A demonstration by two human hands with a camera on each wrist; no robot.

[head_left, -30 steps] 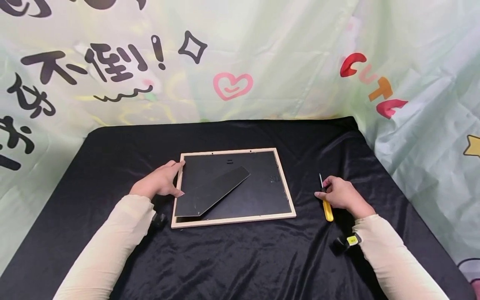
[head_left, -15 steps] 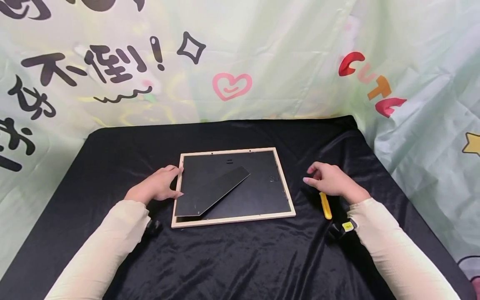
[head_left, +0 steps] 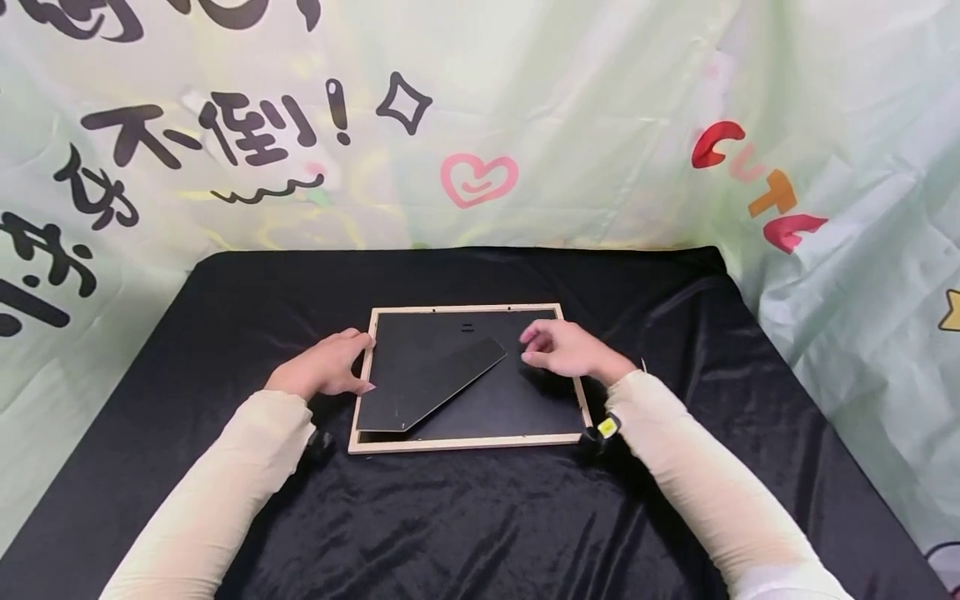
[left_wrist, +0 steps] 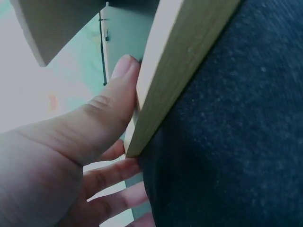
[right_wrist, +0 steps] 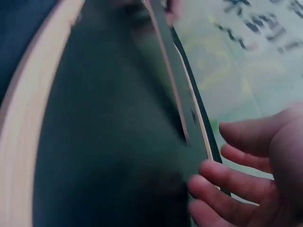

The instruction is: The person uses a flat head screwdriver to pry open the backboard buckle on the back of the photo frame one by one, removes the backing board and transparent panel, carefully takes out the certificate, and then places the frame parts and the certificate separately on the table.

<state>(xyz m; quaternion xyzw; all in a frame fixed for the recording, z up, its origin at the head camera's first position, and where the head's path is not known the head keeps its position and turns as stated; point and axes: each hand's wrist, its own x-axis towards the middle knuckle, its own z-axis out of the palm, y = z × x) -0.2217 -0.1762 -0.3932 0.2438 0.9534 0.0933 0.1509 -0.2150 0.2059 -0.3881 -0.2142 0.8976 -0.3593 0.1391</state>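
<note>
A picture frame [head_left: 468,443] with pale wooden rails lies face down on the black cloth, its black backboard [head_left: 480,408] showing. An angled easel stand [head_left: 435,383] lies across the backboard. My left hand [head_left: 322,364] grips the left rail, thumb on the wood in the left wrist view and fingers near the far corner. Above the right part of the backboard is my right hand [head_left: 566,347], fingers loosely bent and holding nothing. Behind the right sleeve only the thin shaft of the screwdriver [head_left: 643,364] shows; its yellow handle is hidden.
Black cloth [head_left: 465,525] covers the table, wrinkled at the front and right. A pale printed curtain [head_left: 585,125] hangs behind the table and along its sides. Small dark metal tabs sit along the frame's inner edge.
My right hand has let go of the yellow-handled screwdriver and moved left, from the cloth to above the backboard. The left hand stays at the frame's left rail. The head view has shifted slightly.
</note>
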